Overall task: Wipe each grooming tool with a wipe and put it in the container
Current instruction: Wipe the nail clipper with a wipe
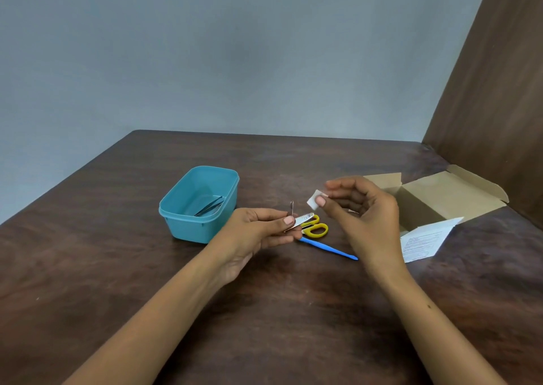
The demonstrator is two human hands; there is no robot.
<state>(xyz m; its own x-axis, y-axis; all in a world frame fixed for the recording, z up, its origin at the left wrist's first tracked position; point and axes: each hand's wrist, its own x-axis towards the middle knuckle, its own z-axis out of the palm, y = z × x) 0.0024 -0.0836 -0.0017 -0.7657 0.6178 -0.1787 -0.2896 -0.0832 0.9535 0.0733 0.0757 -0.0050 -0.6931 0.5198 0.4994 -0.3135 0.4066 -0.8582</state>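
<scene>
The left hand (pixel 258 231) pinches a nail clipper (pixel 301 219) between thumb and fingers (pixel 289 220). The right hand (pixel 361 208) pinches a small white wipe (pixel 313 201). Tweezers (pixel 209 206) lie in the blue container (pixel 188 226) on the surface (pixel 117 267).

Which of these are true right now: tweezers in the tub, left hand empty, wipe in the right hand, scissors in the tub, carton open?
1. Dark tweezers lie inside the teal container. True.
2. The left hand is empty. False: it holds a nail clipper.
3. The right hand pinches a small white wipe. True.
4. The yellow-handled scissors are in the container. False: they lie on the table.
5. The cardboard box is open. True.
</scene>
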